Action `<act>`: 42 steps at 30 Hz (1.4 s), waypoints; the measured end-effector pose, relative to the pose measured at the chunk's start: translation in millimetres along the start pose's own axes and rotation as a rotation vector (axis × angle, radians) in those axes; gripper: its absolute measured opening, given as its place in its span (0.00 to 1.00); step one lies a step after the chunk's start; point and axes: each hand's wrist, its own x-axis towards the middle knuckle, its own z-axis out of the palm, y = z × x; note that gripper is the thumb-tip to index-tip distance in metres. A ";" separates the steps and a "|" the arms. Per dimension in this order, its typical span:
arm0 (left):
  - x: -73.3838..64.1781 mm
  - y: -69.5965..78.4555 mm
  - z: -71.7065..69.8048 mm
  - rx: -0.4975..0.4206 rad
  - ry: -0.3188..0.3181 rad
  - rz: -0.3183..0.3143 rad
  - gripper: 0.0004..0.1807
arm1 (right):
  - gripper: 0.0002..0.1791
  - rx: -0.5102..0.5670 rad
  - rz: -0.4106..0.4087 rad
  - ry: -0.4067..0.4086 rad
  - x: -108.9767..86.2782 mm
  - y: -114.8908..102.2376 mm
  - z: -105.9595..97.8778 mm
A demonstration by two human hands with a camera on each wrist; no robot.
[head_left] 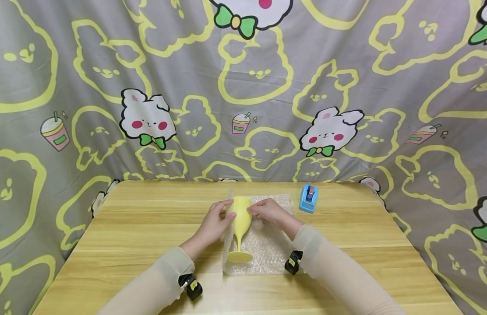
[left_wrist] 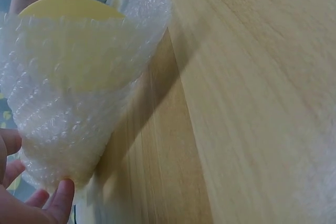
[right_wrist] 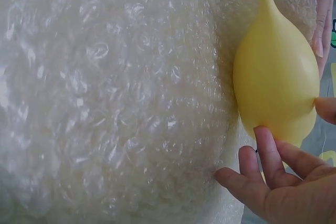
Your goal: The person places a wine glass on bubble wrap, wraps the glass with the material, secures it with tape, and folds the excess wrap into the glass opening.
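Goblet: a yellow goblet (head_left: 242, 214) lies tipped over the 9 o'clock side of the bubble wrap (head_left: 267, 249), rim toward 12 and foot (head_left: 239, 257) toward 6. From here I can't tell whether all its weight rests on the sheet.
Left hand: at the bowl's 9 o'clock, my left hand (head_left: 216, 221) has its fingers curved round the raised edge of the wrap, pinching it against the goblet.
Right hand: at 3 o'clock, my right hand (head_left: 272, 212) holds the bowl near the rim, thumb and fingertips set round its wall.
Wrap: most of the sheet spreads toward 3 o'clock; the strip at 9 stands up along the goblet.
Handling: I judge the goblet light and stiff, its smooth wall a little slippery. The material is unclear to me, so I'd treat it as fragile. The wrap should be soft and springy.
Where to grip: I'd take the full part of the bowl with a light, spread hold, and spare the thin stem (head_left: 239, 242) any sideways load. The wrap is best pinched by its edge.
Tape dispenser: a blue tape dispenser (head_left: 308, 199) sits on the wooden counter (head_left: 149, 227) at the goblet's 2 o'clock, apart from the wrap.
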 end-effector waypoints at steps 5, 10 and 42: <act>-0.5 2.2 -1.7 0.011 -0.021 0.000 0.26 | 0.16 0.013 0.016 -0.035 0.1 -0.8 -0.2; -1.4 3.8 -0.2 0.017 -0.030 0.010 0.27 | 0.19 -0.010 0.021 -0.050 -1.7 -3.2 0.2; -2.8 2.7 -0.4 0.039 -0.068 0.054 0.28 | 0.23 0.086 0.051 0.019 0.8 -3.6 2.6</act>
